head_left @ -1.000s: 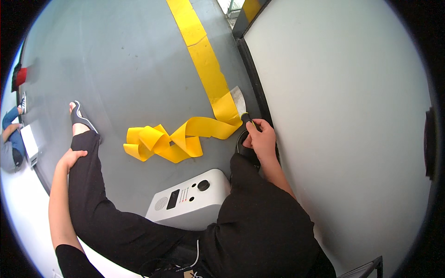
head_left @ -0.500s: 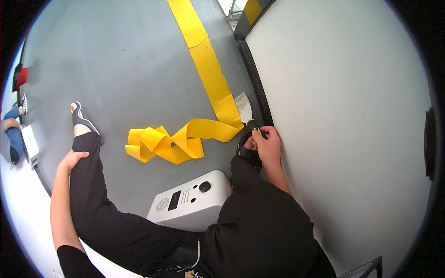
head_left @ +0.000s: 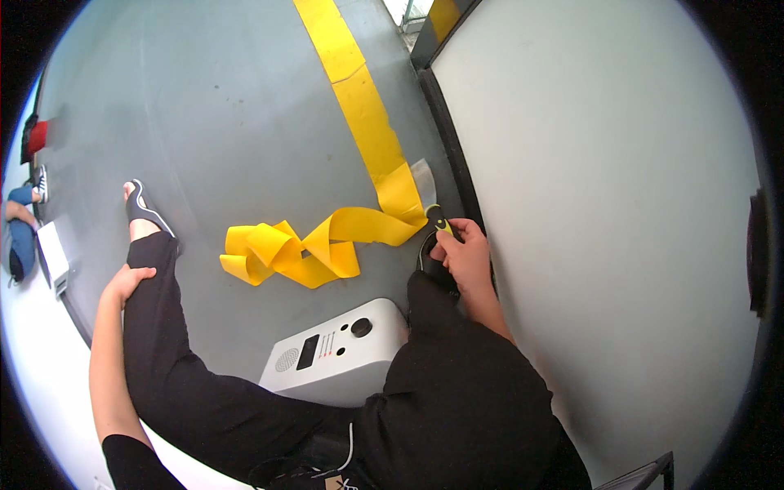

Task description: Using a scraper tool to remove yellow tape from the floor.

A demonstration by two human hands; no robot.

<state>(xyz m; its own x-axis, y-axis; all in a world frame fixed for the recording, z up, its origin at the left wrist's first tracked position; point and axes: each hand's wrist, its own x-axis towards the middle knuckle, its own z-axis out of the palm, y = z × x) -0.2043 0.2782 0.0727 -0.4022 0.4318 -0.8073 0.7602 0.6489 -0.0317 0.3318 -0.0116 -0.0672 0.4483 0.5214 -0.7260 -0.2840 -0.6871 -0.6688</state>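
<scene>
One flat scraper with a black and yellow handle (head_left: 439,220) sits just right of the centre of the frame, its pale, broad blade (head_left: 423,184) pointing up the picture over the smooth grey floor (head_left: 229,147). The right hand (head_left: 467,255) has its fingers closed on the handle, thumb pressed against the near end. Just left of the blade, a flat yellow tape strip (head_left: 367,106) runs from the top edge down to the middle; whether blade and strip touch, I cannot tell. From the strip's lower end, a loose, twisted yellow ribbon of tape (head_left: 294,249) curls leftward into a heap near the centre.

Below the heap stands a white and grey box with a round black knob (head_left: 335,351), between two legs in black trousers (head_left: 469,392). At left, the left hand (head_left: 129,283) rests on the lower trouser leg, thumb across it; its other fingers are hidden, so how far they close cannot be told. Filling the right side is a pale grey wall panel (head_left: 596,180) with a black base strip (head_left: 452,151). Another person in blue trousers (head_left: 22,241) shows at the far left edge.
</scene>
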